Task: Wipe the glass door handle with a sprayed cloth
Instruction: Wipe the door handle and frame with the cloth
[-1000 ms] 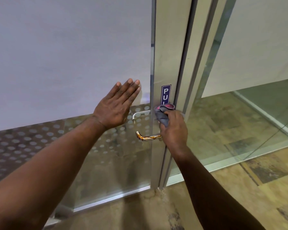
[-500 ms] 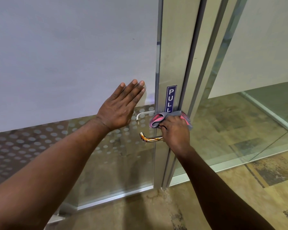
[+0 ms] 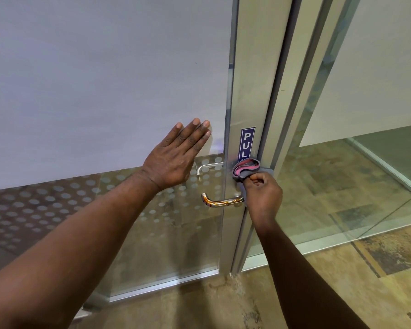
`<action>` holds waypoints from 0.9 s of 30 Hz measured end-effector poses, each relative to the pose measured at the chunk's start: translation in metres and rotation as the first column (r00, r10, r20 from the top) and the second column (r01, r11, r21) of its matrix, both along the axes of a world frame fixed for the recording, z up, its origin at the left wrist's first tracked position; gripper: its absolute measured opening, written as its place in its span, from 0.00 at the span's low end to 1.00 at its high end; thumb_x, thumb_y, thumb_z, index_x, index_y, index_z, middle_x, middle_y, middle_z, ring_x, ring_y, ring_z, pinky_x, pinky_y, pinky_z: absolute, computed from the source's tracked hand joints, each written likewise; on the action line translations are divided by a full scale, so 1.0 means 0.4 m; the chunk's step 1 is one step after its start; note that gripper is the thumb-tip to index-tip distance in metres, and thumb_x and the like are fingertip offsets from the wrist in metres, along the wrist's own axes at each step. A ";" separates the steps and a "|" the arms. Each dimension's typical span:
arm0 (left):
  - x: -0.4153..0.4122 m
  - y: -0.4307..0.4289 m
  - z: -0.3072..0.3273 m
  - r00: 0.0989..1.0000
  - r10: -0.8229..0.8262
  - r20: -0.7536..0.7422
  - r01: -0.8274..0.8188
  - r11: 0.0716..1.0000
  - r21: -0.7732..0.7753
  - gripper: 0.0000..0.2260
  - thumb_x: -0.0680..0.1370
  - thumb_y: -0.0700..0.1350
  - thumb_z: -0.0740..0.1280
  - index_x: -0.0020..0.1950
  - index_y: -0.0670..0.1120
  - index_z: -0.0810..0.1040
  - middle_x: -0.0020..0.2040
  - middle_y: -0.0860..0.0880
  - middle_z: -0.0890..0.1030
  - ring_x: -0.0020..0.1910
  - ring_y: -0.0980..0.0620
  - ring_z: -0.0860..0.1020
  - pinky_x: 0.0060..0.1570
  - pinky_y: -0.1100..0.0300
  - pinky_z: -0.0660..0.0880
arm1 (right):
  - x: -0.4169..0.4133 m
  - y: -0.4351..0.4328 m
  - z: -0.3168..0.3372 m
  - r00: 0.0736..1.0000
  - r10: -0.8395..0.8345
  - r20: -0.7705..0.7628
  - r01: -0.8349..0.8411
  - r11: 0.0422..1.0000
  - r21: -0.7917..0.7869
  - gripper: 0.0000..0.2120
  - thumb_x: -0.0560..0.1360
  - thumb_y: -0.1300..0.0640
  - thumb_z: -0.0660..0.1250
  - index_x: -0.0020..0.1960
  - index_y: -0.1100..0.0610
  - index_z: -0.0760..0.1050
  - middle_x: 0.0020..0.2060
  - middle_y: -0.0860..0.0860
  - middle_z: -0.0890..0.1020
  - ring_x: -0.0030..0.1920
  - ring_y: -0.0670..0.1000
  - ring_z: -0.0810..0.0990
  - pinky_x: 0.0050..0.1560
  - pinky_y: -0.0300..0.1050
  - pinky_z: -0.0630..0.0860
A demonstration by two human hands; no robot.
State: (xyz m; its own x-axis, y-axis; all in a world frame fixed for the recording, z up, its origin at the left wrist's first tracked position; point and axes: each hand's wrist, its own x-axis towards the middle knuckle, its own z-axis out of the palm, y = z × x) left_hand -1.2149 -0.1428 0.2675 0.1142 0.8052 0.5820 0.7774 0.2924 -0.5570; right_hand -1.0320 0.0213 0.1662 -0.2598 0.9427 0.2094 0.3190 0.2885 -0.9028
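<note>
A shiny metal lever handle [image 3: 220,202] sticks out leftward from the aluminium door stile [image 3: 252,96]. My right hand [image 3: 262,194] grips a bunched grey and pink cloth [image 3: 244,169] against the stile, right at the handle's base and just above it. The cloth covers the bottom of the blue PULL sign [image 3: 247,143]. My left hand [image 3: 176,157] lies flat, fingers straight, on the frosted glass door panel [image 3: 105,91] to the left of the handle. A second handle [image 3: 208,167] on the far side shows through the glass.
The lower glass carries a band of frosted dots [image 3: 45,205]. To the right stands a fixed glass partition [image 3: 342,186] with a metal frame. The floor [image 3: 318,293] is brown patterned tile.
The cloth has bunched up tighter in my right hand and sits slightly higher against the stile. My left hand stays flat on the glass.
</note>
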 end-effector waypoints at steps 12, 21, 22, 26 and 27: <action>0.000 0.001 -0.001 1.000 -0.004 0.002 0.004 1.000 0.011 0.31 0.79 0.39 0.61 0.82 0.40 0.58 0.82 0.42 0.54 0.82 0.45 0.54 0.80 0.48 0.45 | 0.005 0.020 -0.011 0.976 0.108 0.187 -0.177 0.898 0.403 0.04 0.72 0.57 0.75 0.47 0.53 0.81 0.47 0.49 0.82 0.48 0.52 0.80 0.46 0.49 0.79; -0.001 0.000 -0.001 1.000 -0.010 -0.007 0.010 1.000 0.009 0.31 0.79 0.39 0.61 0.82 0.40 0.58 0.82 0.41 0.57 0.82 0.43 0.57 0.80 0.47 0.47 | -0.003 -0.006 -0.018 0.989 0.049 -0.143 -0.020 0.981 0.195 0.03 0.71 0.62 0.75 0.44 0.57 0.83 0.42 0.51 0.82 0.40 0.47 0.80 0.46 0.52 0.81; -0.001 0.000 -0.001 1.000 -0.009 -0.006 0.009 1.000 0.008 0.31 0.79 0.39 0.61 0.82 0.40 0.57 0.83 0.42 0.56 0.82 0.43 0.56 0.80 0.47 0.46 | -0.002 -0.007 -0.016 0.990 0.053 -0.131 -0.024 0.977 0.213 0.03 0.71 0.62 0.75 0.44 0.57 0.83 0.43 0.51 0.83 0.41 0.48 0.80 0.47 0.52 0.81; 0.000 0.001 -0.001 1.000 -0.002 0.008 0.002 1.000 0.000 0.32 0.79 0.39 0.61 0.82 0.40 0.56 0.83 0.42 0.53 0.82 0.44 0.53 0.81 0.48 0.45 | -0.009 -0.008 0.000 0.991 0.102 -0.082 -0.072 0.948 0.311 0.05 0.74 0.62 0.75 0.50 0.60 0.84 0.47 0.53 0.84 0.47 0.50 0.83 0.53 0.52 0.82; 0.001 0.000 -0.001 1.000 0.001 0.009 -0.001 1.000 -0.002 0.32 0.79 0.39 0.61 0.82 0.40 0.56 0.83 0.42 0.53 0.82 0.44 0.53 0.81 0.48 0.45 | -0.014 -0.011 0.012 0.989 0.115 -0.088 -0.081 0.943 0.322 0.06 0.74 0.62 0.75 0.51 0.60 0.84 0.48 0.53 0.84 0.48 0.51 0.83 0.54 0.52 0.82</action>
State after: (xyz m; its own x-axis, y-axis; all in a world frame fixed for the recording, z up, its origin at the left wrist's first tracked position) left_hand -1.2145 -0.1427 0.2672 0.1077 0.8065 0.5813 0.7822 0.2922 -0.5503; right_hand -1.0378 0.0168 0.1708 -0.3079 0.7941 0.5240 0.1840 0.5901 -0.7861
